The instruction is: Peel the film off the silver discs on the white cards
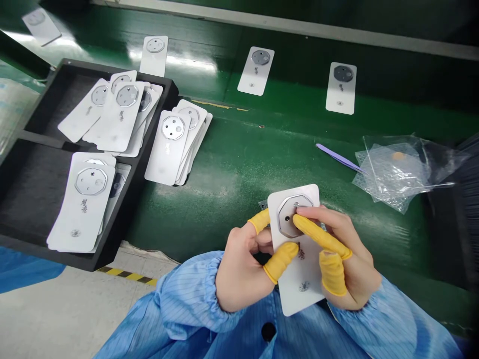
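Observation:
A white panel (299,289) with rounded corners and an octagonal metallic plate is held upright in front of my chest. My left hand (250,264), with yellow finger cots on its thumb and index finger, grips the panel's left edge, the thumb on its face. My right hand (340,259) is at the panel's right side. Its yellow-covered index finger touches the octagonal plate near a small dark hole, and a bare finger lies beside it. The right thumb, also in a yellow cot, is bent by the right edge. Part of a small clear item shows behind the panel.
A black divided tray (107,249) at the left holds several white panels. A stack of panels (166,154) lies beside it. Single panels lie along the back, including one at right (340,92). Purple tweezers (339,158) and clear plastic bags (396,174) lie at right.

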Available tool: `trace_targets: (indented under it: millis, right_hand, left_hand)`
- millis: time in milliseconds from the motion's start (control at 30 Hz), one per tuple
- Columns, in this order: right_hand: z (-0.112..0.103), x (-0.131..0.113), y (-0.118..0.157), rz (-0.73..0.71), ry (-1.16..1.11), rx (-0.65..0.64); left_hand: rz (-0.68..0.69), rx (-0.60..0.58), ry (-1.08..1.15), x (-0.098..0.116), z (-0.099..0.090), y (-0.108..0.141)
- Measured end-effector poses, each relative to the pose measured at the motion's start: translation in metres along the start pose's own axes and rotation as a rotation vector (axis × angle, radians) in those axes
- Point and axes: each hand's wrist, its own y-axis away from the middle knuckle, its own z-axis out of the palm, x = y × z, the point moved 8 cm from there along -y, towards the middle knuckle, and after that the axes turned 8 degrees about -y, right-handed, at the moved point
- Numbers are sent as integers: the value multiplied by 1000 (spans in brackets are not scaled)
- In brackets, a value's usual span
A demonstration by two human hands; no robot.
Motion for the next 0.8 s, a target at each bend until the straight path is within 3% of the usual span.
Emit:
trace_targets:
  millis: [433, 633, 733, 800]
  right_hand:
    - [-1, -3, 14, -181, 158, 76]
    - [13, -14, 13, -311, 376, -86]
    - [15, -11, 11, -289, 344, -94]
    - [11, -5, 7, -218, 214, -54]
  left_hand:
    - [16, -43, -5, 2, 5, 5]
    - [71, 19, -155, 4, 0, 3]
    - [62, 42, -254, 4, -3, 2]
    - [31, 4, -193, 2, -2, 1]
